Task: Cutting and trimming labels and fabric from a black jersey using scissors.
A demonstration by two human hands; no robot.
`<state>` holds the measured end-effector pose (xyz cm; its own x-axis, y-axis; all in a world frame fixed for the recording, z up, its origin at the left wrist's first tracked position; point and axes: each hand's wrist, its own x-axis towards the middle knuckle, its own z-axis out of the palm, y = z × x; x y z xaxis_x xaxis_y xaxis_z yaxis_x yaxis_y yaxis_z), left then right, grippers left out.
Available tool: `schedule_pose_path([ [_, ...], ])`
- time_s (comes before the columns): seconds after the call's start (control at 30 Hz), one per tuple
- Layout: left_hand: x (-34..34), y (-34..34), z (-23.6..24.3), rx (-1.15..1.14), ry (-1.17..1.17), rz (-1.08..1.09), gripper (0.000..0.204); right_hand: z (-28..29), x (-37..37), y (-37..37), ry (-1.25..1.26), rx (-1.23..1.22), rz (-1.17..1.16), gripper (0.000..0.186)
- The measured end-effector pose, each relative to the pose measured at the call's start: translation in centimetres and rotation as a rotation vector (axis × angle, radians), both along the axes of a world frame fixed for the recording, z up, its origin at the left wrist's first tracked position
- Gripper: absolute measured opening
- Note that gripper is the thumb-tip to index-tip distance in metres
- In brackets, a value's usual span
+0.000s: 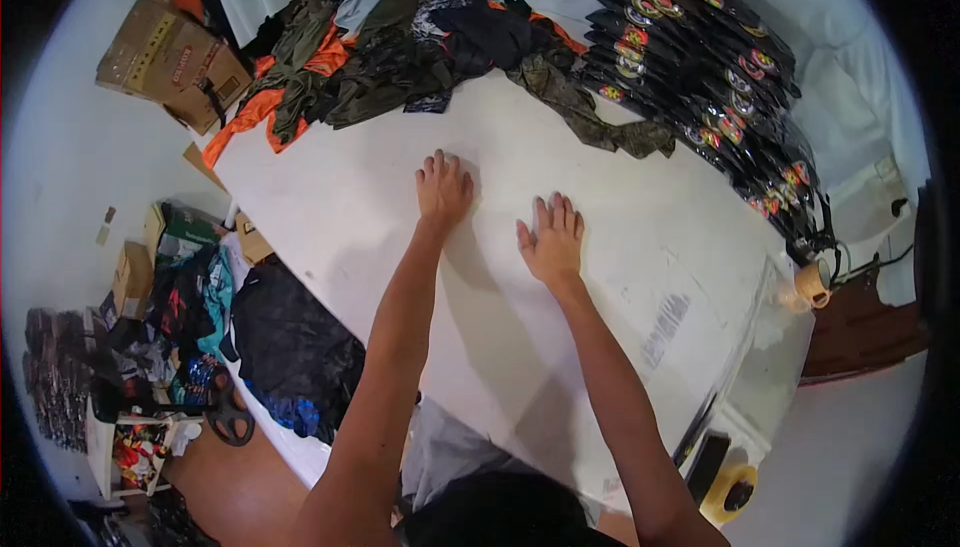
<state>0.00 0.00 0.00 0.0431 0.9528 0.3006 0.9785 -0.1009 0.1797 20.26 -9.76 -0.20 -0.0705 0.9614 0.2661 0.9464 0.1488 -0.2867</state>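
My bare left hand point(445, 190) and bare right hand point(555, 244) spread palm-down, grasping nothing, seemingly resting on the smooth white tabletop point(340, 187) beneath them. I judge flat fingers and light, even pressure best here. There's room to slide sideways; ahead, the heaped camouflage and orange cloth point(400, 47) limits reach, and glossy black plastic-wrapped packs point(690, 72) crowd the far right.

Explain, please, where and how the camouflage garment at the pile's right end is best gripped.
Probably pinch the near edge of the camouflage garment, midway along its strip, coming from the person's side: that stretch lies on the white table, outside the clothes pile.
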Motion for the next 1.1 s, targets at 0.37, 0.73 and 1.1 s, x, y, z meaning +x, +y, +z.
schedule_pose_path([
  [0.37,2.6,25.0,0.8,0.234,-0.597,-0.058,0.033,2.6,-1.7,6.7,-0.073,0.012,-0.047,0.078],
  [0.73,2.8,22.6,6.6,-0.040,-1.457,-0.297,0.015,3.1,-2.1,6.6,0.021,0.026,-0.008,0.084],
  [1.1,1.4,-23.4,7.5,-0.661,-1.482,-0.334,0.037,3.2,0.1,4.7,0.760,0.393,-0.071,0.053],
])
